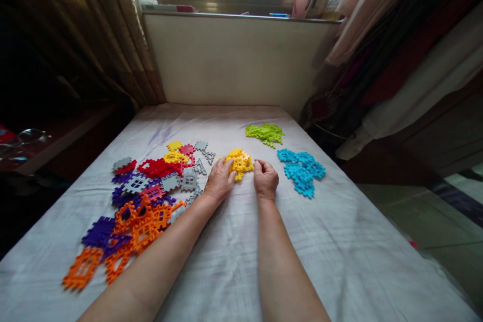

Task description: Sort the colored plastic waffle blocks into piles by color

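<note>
A small heap of yellow interlocking plastic pieces (241, 162) lies on the sheet between my two hands. My left hand (220, 179) touches its left side, with fingers apart and slightly curved over the edge pieces. Just right of the heap is my right hand (266, 179), its fingers curled closed; whether a piece is pinched in them is hidden. Beyond the yellow heap sits a pile of lime green pieces (265, 134). Blue pieces (302, 168) form another pile to the right of my right hand.
Left of my arms spreads a mixed pile: orange pieces (145, 231), purple pieces (98, 231), red pieces (154, 167) and grey pieces (188, 180), with some yellow ones. A pale sheet (226, 271) covers the bed-like surface. Curtains (124, 35) hang left, clothes (411, 75) right.
</note>
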A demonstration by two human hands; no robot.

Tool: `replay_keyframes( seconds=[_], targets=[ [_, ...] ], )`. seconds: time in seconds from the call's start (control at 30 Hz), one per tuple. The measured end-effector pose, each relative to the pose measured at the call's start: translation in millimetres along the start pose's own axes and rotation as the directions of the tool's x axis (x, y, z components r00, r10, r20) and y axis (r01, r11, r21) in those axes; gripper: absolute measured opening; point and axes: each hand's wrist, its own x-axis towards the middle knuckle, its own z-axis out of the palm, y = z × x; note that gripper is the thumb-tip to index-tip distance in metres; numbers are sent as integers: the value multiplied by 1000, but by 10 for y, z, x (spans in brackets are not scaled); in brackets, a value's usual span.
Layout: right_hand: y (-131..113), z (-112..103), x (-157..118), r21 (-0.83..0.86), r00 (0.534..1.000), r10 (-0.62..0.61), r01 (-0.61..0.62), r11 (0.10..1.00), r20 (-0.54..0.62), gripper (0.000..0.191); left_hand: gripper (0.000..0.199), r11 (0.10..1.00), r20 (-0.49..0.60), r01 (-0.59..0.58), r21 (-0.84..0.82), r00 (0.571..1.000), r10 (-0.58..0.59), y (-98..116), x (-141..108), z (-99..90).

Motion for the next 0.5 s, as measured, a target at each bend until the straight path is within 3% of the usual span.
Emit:
replay_keyframes(
  seconds=[0.13,0.23,0.37,0.5],
  targets=[
    [-6,28,-47,-124,982,-175,183,975,77,44,41,999,2,-27,-41,1000,27,-33,69,-81],
    [-53,45,-128,-276,936,-296,340,899,192,63,42,998,-18,-30,-57,999,29,-109,-24,-324],
    [-164,65,-258,-421,897,-310,425,801,316,85,44,998,-104,-53,17,993,54,-362,-383,-920],
    [-286,146,-363,-480,867,-283,469,742,410,88,45,984,-228,125,130,969,-94,-862,-749,-1680]
  ],
)
